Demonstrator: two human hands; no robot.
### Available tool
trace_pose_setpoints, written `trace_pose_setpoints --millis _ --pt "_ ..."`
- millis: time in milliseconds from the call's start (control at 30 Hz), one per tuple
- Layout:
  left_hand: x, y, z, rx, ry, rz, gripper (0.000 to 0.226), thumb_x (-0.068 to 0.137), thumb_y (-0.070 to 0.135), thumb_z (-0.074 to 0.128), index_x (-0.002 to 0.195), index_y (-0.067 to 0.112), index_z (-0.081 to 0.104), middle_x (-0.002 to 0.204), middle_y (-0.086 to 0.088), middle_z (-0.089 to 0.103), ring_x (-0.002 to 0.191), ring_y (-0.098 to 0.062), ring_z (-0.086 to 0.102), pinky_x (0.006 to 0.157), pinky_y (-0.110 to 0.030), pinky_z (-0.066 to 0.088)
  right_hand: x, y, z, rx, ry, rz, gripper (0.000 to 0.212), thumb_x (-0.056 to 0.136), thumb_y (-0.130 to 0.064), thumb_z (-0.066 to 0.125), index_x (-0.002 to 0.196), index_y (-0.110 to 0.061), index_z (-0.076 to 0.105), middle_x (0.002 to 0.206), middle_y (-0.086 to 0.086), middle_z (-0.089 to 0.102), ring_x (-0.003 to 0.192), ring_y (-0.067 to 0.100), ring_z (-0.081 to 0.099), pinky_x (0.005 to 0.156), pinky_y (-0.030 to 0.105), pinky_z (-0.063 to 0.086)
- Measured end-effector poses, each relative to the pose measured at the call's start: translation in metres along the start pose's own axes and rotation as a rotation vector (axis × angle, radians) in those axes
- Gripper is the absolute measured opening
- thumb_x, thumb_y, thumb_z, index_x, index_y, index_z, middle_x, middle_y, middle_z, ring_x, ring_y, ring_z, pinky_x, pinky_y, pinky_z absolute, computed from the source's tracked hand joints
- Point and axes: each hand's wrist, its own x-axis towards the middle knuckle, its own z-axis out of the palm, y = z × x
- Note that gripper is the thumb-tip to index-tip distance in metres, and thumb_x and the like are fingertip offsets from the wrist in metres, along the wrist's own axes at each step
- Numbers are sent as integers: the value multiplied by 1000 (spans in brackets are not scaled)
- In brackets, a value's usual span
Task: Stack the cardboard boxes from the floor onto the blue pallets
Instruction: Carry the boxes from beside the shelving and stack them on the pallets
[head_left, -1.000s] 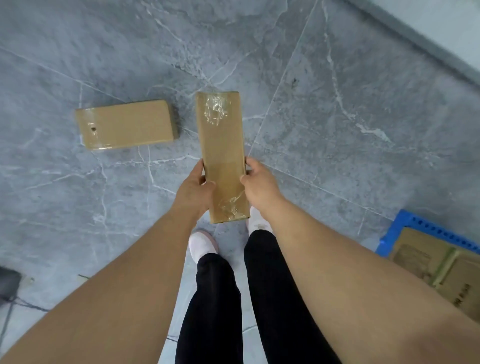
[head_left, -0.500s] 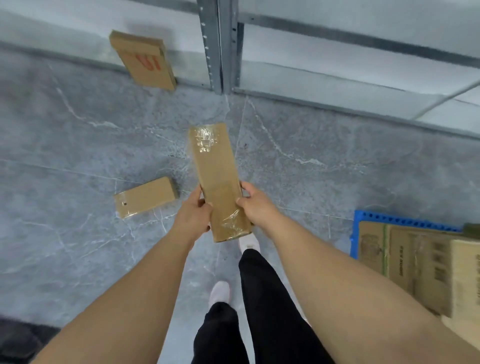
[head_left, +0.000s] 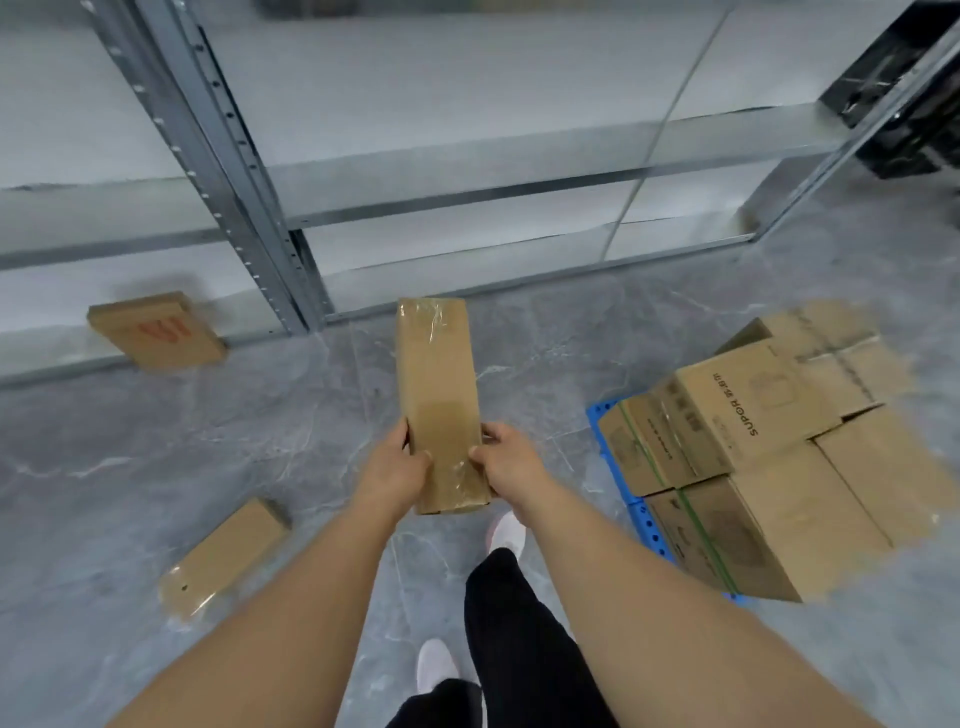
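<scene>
Hands held the same long carton throughout: the left hand (head_left: 396, 467) and the right hand (head_left: 503, 457) clasped the near end of the narrow cardboard box (head_left: 439, 400) from either side, thumbs on top, fingers curled under its edges. That clasp had not altered over the last second. What had changed was everything around it. A second earlier the box hung over bare grey floor with only a corner of blue showing far to the right of the right hand; now the view had lifted and swung, and the blue pallet (head_left: 602, 410) with its stacked boxes (head_left: 753, 452) lay plainly to the right of the right hand, near but not yet under the load. The flat box on the floor (head_left: 223, 556), earlier ahead of the left hand, sat below and to the left of it. Another flat box with red markings (head_left: 156, 332) leaned against the metal shelving (head_left: 244, 208) well beyond the left hand.

This suggested the person had risen from the pick and turned toward the stack, so the carry was underway and placement remained to be done. Two boxes at least remained to be collected.
</scene>
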Motion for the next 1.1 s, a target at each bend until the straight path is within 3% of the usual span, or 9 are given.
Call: trace_pose_setpoints --millis 100,267,433,700,900,1033,1100 --pt "-18 15 27 57 -73 59 53 91 7 44 140 27 40 130 -3 55 109 -28 55 95 -46 47 -28 13 -30 67 90 -9 35 87 1 48 119 -8 58 114 16 64 99 29 61 89 41 50" --pt "-48 43 80 163 -191 151 55 95 15 42 143 37 30 135 -2 52 114 -29 54 95 -47 47 -69 38 -86 141 194 -24 39 90 -3 45 127 -14 52 113 13 63 82 20 57 57 23 43" --pt "-75 70 141 238 -294 246 56 94 14 42 144 36 29 133 -6 54 113 -30 55 95 -47 47 -103 72 -138 191 294 4 45 92 -14 43 133 -32 41 115 13 62 95 29 60 68 35 49" --pt "-134 103 275 387 -507 380 55 94 11 42 143 34 32 134 -2 53 112 -28 56 94 -45 48 -157 151 -240 445 562 5 47 91 -10 44 135 -27 43 94 2 58 63 11 50 46 23 39" --pt "-178 113 378 501 -601 420 59 94 15 45 147 30 24 140 -2 47 119 -26 51 100 -43 44 -192 220 -318 537 684 31 46 94 -12 45 138 -23 39 93 1 56 71 14 52 50 21 40" --pt "-211 115 445 528 -676 454 56 93 17 44 143 37 28 124 4 58 100 -20 60 90 -41 51 -221 266 -369 602 742 21 45 95 -11 43 138 -22 39 78 -11 50 62 4 48 38 12 38" --pt "-227 113 476 545 -698 453 57 93 21 44 144 40 25 126 5 58 100 -19 60 92 -42 50 -236 288 -392 598 768 32 45 96 -14 43 139 -23 38 85 -12 51 68 5 49 45 15 39"
